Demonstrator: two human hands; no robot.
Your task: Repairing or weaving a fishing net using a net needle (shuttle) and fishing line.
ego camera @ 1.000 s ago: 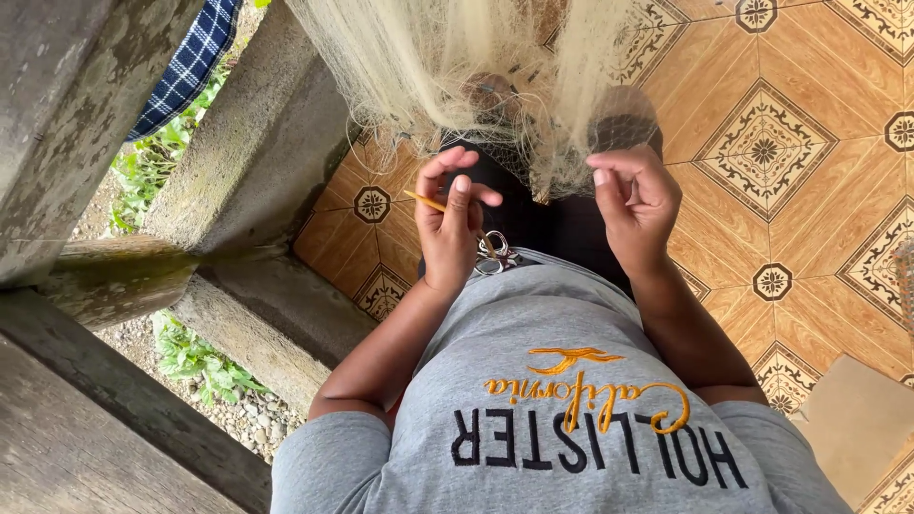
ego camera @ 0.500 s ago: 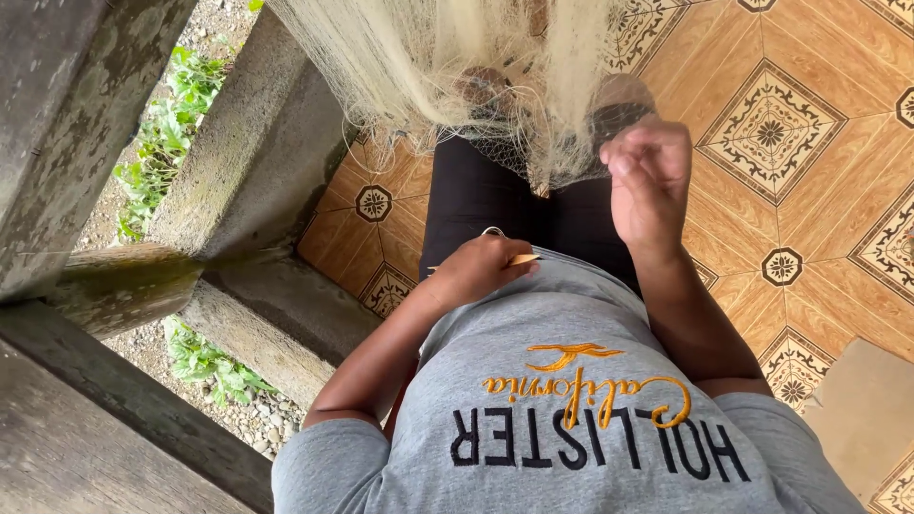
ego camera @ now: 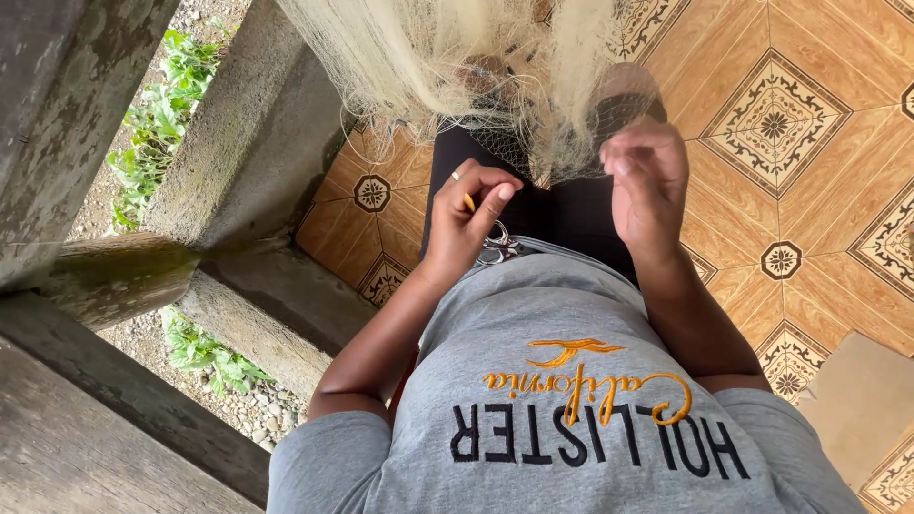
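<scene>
In the head view, the left hand (ego camera: pixel 471 214) is curling its fingers around a small yellow tool (ego camera: pixel 468 202), pinching it just above the metal scissors (ego camera: pixel 497 243) lying at the waist of the grey shirt (ego camera: pixel 571 381). The right hand (ego camera: pixel 647 186) is pinching strands of the pale fishing net (ego camera: pixel 447 67), which is hanging down over the black trousers (ego camera: pixel 562 214) above the patterned tile floor (ego camera: pixel 809 143).

Pale cream fishing net (ego camera: pixel 447 57); slim yellow netting needle (ego camera: pixel 468 202); grey cotton shirt (ego camera: pixel 571 381) with black and yellow lettering; black trousers (ego camera: pixel 562 214); orange floor tiles (ego camera: pixel 819 190) patterned with dark brown medallions
</scene>
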